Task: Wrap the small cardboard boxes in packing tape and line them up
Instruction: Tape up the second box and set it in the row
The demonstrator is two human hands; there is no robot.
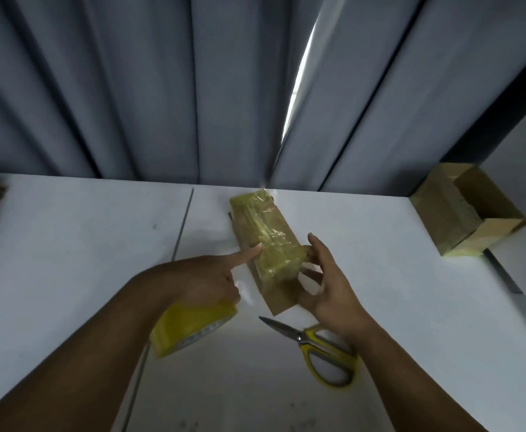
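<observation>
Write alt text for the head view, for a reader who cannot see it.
Two hands wrap a small cardboard box in yellowish tape over a white table: the right hand holds its near end, the left hand holds the tape roll and presses a forefinger on the box. Yellow-handled scissors lie nearby; another taped box stands far right.

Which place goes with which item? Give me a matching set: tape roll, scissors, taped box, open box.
Things: 1 tape roll; 2 scissors; 3 taped box; 4 open box.
Places: A far right edge of the table; B under the left hand; C on the table beside the right hand; D between both hands.
Pairs: 1-B; 2-C; 3-D; 4-A.
</observation>
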